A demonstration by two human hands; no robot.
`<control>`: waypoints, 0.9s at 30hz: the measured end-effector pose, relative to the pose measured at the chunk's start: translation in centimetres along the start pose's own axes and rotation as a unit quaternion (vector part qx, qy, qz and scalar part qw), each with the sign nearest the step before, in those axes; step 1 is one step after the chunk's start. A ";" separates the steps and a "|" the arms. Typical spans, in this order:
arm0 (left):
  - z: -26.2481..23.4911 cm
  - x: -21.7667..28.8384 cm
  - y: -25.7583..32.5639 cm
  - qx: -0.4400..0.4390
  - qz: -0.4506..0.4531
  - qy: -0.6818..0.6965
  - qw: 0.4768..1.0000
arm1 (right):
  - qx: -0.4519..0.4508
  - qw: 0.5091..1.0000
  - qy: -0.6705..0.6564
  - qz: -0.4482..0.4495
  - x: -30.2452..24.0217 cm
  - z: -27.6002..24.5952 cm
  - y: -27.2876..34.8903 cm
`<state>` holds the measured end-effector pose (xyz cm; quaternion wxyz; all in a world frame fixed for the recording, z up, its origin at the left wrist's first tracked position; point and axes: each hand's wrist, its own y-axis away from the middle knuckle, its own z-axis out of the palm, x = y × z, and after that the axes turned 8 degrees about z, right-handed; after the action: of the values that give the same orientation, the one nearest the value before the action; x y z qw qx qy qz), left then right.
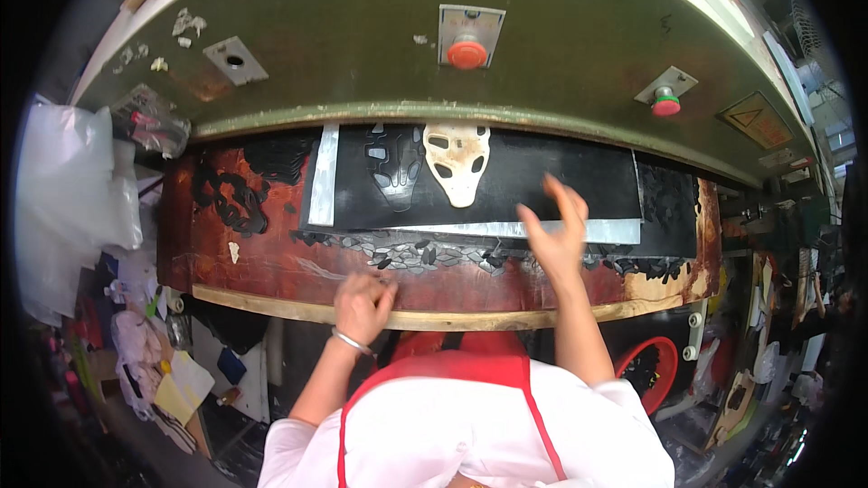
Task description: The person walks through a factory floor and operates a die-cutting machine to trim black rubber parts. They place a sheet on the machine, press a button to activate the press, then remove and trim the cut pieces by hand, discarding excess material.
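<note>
My right hand (pixel 562 233) hovers over the near edge of a black sheet (pixel 542 172), thumb and fingers spread, with nothing between them. My left hand (pixel 363 305) is curled low at the board's front edge; whatever its fingers hold, if anything, is hidden. On the sheet stands a cream, tapered die-like plate (pixel 464 183) with several openings, its far end under the green beam. Left of it, matching outlines mark the sheet (pixel 393 172). Small dark cut pieces (pixel 416 255) lie scattered in front of the sheet.
A green machine beam (pixel 344 45) with a red push button (pixel 467 54) spans the far side. Black ring-like scraps (pixel 231 199) lie on the red-brown board (pixel 280 267), which has a wooden front strip (pixel 452 320). A red bucket (pixel 667 370) stands below at right; a clear plastic bag (pixel 77 190) hangs left.
</note>
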<state>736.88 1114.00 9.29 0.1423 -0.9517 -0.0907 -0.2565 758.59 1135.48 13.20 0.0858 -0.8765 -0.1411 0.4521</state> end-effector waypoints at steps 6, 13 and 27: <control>-0.6 -0.2 -4.0 0.091 0.019 -0.120 0.988 | -0.115 0.990 0.076 -0.030 -4.2 9.0 3.2; 0.0 1.2 3.1 -0.020 0.026 -0.164 0.986 | -0.191 0.955 -0.201 0.107 -4.1 2.7 8.1; -0.6 0.5 5.6 -0.019 0.035 -0.181 0.983 | -0.087 0.988 -0.081 0.101 -0.4 -2.9 10.7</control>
<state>738.42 1108.59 8.79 0.1143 -0.9875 -0.0770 -0.0769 762.63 1125.14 12.18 -0.0489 -0.8507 -0.0967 0.5144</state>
